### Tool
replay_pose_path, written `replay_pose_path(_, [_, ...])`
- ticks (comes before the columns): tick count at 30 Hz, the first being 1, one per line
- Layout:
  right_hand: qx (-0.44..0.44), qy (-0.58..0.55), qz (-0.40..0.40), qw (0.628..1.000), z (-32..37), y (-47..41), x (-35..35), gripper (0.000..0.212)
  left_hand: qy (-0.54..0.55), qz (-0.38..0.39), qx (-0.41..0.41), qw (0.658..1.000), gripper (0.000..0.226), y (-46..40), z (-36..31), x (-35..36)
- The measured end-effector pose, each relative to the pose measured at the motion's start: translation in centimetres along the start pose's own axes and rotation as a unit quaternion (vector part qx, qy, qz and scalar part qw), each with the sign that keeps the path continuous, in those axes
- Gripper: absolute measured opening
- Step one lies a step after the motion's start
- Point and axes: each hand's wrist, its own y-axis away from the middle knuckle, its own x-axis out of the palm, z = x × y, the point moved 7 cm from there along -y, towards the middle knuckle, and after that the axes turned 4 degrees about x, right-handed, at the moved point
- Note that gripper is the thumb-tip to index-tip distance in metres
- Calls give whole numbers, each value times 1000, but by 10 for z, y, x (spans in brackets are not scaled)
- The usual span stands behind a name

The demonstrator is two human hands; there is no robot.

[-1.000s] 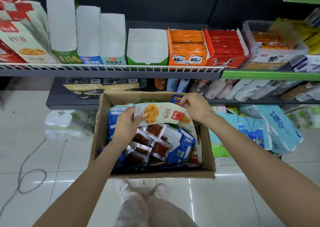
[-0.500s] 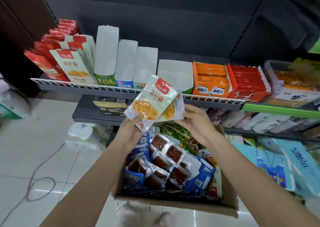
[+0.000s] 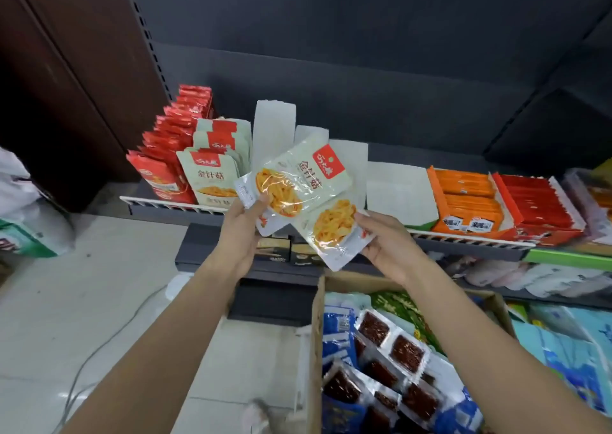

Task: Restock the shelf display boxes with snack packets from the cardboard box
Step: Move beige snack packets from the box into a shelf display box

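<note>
My left hand (image 3: 241, 231) pinches the lower left edge of a pale snack packet (image 3: 301, 178) with a red label and a picture of yellow strips. My right hand (image 3: 385, 245) holds a second matching packet (image 3: 334, 231) from below; it lies partly under the first. Both are raised in front of the shelf rail (image 3: 172, 203), just right of a row of the same packets (image 3: 212, 178) standing on the shelf. The cardboard box (image 3: 316, 341) sits at lower right, filled with clear packs of dark red snacks (image 3: 390, 354) and blue packets (image 3: 337, 327).
Red packets (image 3: 165, 168) stand at the shelf's left end. White display box backs (image 3: 397, 192) stand in the middle, with orange (image 3: 463, 202) and red (image 3: 536, 205) display boxes to the right. A lower shelf (image 3: 251, 264) juts out beneath. A cable (image 3: 86, 367) lies on the tiled floor.
Both hands lifted the two packets out of the cardboard box and carried them up and left toward the shelf. The view swung left, so the box now sits at lower right.
</note>
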Motion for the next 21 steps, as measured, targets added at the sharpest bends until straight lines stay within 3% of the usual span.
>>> replay_pose_path(5, [-47,-125,-24,991,3,-21,37,30,44,-16,-6,999,25,-19,-19,-4])
replay_pose_path(10, [-73,-114,12,991,2,-35,88,35,-39,-80,10,996,33,-25,-18,-7])
replay_pose_path(13, [-92,-106,37,989,3,-41,109,50,-56,-119,-12,991,43,-27,-19,-12])
replay_pose_path(16, [-108,-52,59,991,11,-45,125,45,-53,-79,-5,995,40,-37,-26,-16])
replay_pose_path(21, [-142,-3,-51,989,32,-64,133,39,-228,-2,105,968,50,-52,-70,-24])
